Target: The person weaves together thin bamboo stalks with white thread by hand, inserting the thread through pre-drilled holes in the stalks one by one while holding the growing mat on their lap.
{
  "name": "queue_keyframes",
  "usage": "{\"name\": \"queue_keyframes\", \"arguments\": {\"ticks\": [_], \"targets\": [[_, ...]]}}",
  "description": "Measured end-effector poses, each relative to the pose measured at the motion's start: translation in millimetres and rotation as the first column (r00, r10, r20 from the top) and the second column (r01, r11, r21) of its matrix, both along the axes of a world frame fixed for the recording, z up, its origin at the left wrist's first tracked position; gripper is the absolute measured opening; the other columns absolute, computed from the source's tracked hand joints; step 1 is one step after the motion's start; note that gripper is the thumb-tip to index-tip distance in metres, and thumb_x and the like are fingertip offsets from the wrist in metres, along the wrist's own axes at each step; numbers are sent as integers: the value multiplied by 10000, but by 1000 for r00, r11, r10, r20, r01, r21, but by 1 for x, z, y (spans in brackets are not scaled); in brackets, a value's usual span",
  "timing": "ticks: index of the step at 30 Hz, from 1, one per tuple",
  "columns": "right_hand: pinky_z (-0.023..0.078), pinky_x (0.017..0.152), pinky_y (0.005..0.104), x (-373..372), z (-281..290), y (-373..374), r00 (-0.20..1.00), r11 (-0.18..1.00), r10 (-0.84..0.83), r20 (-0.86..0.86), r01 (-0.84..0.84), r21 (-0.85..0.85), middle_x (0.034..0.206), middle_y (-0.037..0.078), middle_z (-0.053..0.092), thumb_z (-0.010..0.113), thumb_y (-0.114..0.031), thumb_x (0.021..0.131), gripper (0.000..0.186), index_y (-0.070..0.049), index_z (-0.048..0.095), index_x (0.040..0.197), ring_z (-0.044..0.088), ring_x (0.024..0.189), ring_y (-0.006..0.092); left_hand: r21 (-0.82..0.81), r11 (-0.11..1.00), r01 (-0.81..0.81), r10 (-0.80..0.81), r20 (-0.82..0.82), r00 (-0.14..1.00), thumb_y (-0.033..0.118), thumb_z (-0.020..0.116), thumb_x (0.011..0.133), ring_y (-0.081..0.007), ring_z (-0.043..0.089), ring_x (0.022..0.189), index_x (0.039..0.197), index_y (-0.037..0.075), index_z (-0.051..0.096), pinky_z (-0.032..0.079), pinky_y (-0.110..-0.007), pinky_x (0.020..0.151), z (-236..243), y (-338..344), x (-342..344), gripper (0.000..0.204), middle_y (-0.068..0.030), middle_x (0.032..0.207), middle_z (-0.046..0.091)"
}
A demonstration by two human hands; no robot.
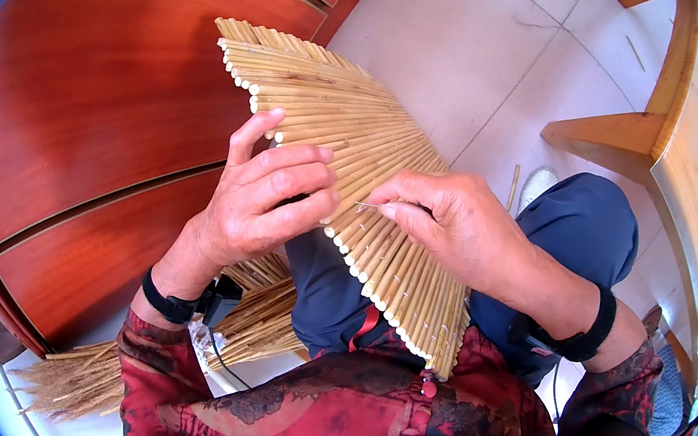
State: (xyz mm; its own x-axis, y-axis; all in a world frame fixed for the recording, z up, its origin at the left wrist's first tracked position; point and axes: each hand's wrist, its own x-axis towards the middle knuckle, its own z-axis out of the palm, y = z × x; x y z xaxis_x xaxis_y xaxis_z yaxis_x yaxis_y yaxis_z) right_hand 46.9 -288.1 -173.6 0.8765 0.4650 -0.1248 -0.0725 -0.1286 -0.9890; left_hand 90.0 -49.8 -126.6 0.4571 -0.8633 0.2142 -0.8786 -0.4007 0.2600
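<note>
A mat of pale straw stalks (336, 115), joined side by side, lies tilted across my lap and fans out toward the upper left. My left hand (268, 198) grips its near edge, thumb up and fingers curled over the stalk ends. My right hand (453, 227) rests on top of the mat at its middle, thumb and forefinger pinched on a thin needle (366, 205) that points left toward the left hand's fingers. Both wrists carry black bands.
A red-brown wooden cabinet door (101, 88) fills the left side. A bundle of loose straw (165, 344) lies on the pale floor under my left arm. A light wooden stool or bench (669, 128) stands at the right on the tiled floor (460, 47).
</note>
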Motion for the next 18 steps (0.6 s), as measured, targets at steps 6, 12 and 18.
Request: {"name": "queue_keyframes", "arguments": {"ticks": [6,12,18], "targets": [[522,684,389,-4,-7,3,1000,998,0,-5,1,68,831,174,664,614,-108,877,148,-61,675,1003,659,784,338,-14,1000,9,-9,2,1000,83,748,636,-225,646,962,874,112,638,350,-546,1047,1,1,1,264,-27,942,653],[525,695,372,-3,1,2,993,999,27,-112,-22,49,847,162,676,605,-115,896,152,-70,680,1021,672,792,309,-17,1000,18,-18,-30,999,124,738,662,-231,646,966,871,107,646,358,-544,1042,2,-1,2,229,-34,946,656],[533,706,367,-3,-5,4,998,999,30,-54,-29,21,853,152,684,610,-122,895,154,-84,687,1023,676,799,301,-45,998,38,-39,-12,999,96,728,683,-233,647,967,861,96,645,374,-539,1035,-1,1,2,196,-37,939,654]]}}
